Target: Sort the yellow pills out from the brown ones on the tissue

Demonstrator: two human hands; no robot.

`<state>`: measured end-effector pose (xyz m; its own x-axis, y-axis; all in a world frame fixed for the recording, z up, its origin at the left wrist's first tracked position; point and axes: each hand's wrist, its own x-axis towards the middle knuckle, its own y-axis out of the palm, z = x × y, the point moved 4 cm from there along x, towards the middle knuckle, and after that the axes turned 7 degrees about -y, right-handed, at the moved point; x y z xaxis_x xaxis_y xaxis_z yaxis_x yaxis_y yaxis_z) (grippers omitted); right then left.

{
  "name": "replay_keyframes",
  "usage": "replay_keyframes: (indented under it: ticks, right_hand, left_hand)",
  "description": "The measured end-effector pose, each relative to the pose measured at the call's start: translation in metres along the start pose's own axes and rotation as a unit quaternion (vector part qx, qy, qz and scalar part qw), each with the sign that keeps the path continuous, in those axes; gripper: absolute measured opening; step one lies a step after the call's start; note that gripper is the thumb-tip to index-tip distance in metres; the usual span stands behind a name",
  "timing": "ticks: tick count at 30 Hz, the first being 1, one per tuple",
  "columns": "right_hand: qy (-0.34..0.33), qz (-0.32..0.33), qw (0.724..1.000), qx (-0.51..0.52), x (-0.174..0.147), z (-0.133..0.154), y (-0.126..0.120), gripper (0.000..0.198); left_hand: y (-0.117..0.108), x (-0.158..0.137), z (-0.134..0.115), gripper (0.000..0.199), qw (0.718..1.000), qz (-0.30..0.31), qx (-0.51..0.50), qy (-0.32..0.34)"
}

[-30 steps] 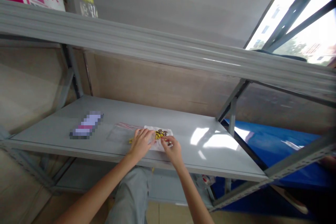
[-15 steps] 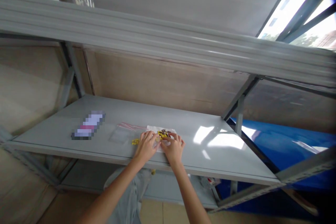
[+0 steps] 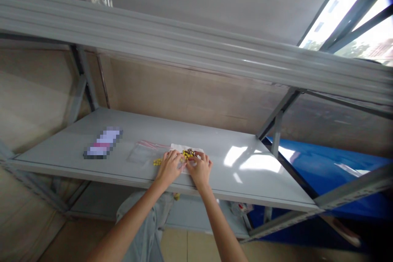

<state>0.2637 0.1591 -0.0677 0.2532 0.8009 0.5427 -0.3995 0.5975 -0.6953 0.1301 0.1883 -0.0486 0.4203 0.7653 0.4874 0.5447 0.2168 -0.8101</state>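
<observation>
yellow pieces (image 3: pixel 188 154) on white paper (image 3: pixel 196 150) under both hands, left hand (image 3: pixel 168 168) beside right hand (image 3: pixel 199 169)

Grey metal shelving (image 3: pixel 264 180), brown back wall (image 3: pixel 190 94), bright window (image 3: pixel 353 16), tiled floor (image 3: pixel 184 249)

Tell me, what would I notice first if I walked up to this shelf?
Two bare hands, the left hand and the right hand, side by side over a little heap of yellow and dark bits on white paper, near the front of the grey shelf. A clear plastic bag lies just left of them. Bright window light glares at upper right.
</observation>
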Motion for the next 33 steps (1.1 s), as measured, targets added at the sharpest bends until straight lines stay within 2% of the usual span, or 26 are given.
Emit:
replay_keyframes:
  ticks: [4, 7, 11, 13, 16, 18, 21, 24, 33]
  right_hand:
    - [0.005, -0.031, 0.997, 0.075, -0.002, -0.003, -0.005, 0.015]
    - [-0.034, -0.056, 0.988, 0.139, -0.001, -0.001, -0.009, 0.012]
    - [-0.122, 0.006, 0.978, 0.168, -0.001, 0.008, -0.006, 0.008]
    - [-0.136, 0.035, 0.977, 0.161, -0.001, 0.011, -0.004, 0.01]
    - [-0.142, 0.04, 0.977, 0.151, -0.001, 0.013, -0.003, 0.017]
    - [-0.123, 0.019, 0.983, 0.133, -0.002, 0.011, -0.004, 0.021]
    - [-0.048, -0.021, 0.997, 0.061, -0.004, 0.005, -0.004, 0.023]
    - [0.01, -0.039, 0.999, -0.018, -0.007, 0.001, -0.005, 0.026]
    - [0.032, -0.041, 0.996, -0.073, -0.007, -0.001, -0.003, 0.024]
  left_hand:
    - [0.004, 0.0, 0.005, 0.016, 1.0, 0.003, -0.004, -0.011]
    - [0.004, 0.0, 0.005, 0.017, 1.0, 0.012, -0.005, -0.011]
    - [0.002, 0.0, 0.0, 0.021, 0.999, 0.044, -0.011, 0.005]
    - [0.002, 0.0, -0.001, 0.022, 0.998, 0.056, -0.011, 0.014]
    - [0.002, -0.001, 0.001, 0.023, 0.999, 0.045, -0.002, 0.004]
    - [0.003, -0.001, 0.004, 0.024, 0.999, 0.03, 0.015, -0.013]
    - [0.004, -0.002, 0.005, 0.025, 0.999, 0.024, 0.03, -0.025]
    - [0.003, -0.001, 0.003, 0.025, 0.999, 0.029, 0.021, -0.019]
    - [0.003, -0.001, 0.002, 0.02, 0.999, 0.024, 0.016, -0.013]
